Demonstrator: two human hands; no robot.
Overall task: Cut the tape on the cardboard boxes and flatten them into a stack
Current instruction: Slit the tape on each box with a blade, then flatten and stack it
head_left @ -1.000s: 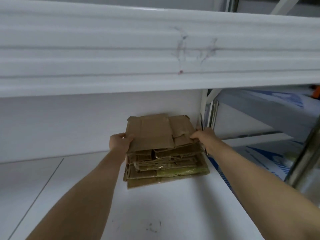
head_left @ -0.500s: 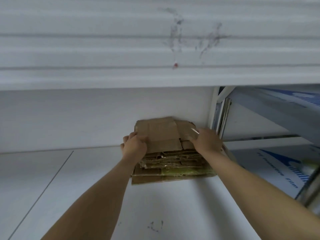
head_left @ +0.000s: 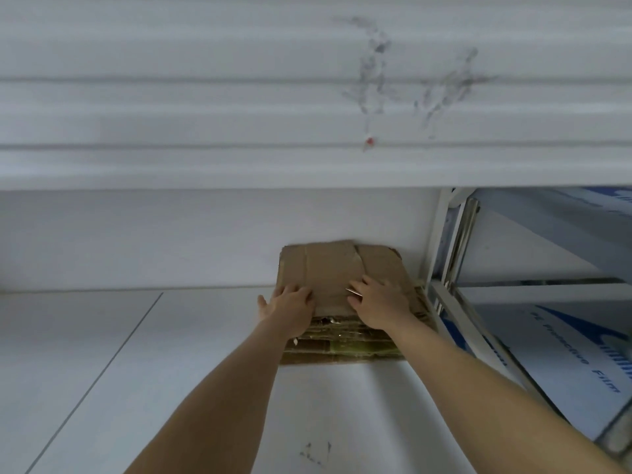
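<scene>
The left hand (head_left: 289, 307) was laid flat, fingers extended, on the near left part of the topmost sheet of brown flattened cardboard (head_left: 333, 268), with nothing gripped by it; its thumb was spread out past the sheet's left edge. The right hand (head_left: 378, 302) was pressed palm-down on the near right part of the same sheet, and a thin, pale metallic blade-like object (head_left: 354, 291) was seen projecting from between its fingers toward the left hand; how it was held could not be made out exactly, though it appeared to be pinched there. The top sheet was seen resting on a stack of flattened brown cardboard pieces (head_left: 342, 340), whose layered near edges, some with yellowish tape, were exposed below the wrists. The stack was placed on a white, smooth floor surface (head_left: 171, 371), pushed back against a white wall (head_left: 171, 234) and just beside a white metal frame (head_left: 437, 241) on the right. Above the wall, a white ribbed panel (head_left: 205, 97) marked with grey scuffs was seen. To the right, white sheets printed with blue lettering (head_left: 564, 354) were visible behind the frame.
</scene>
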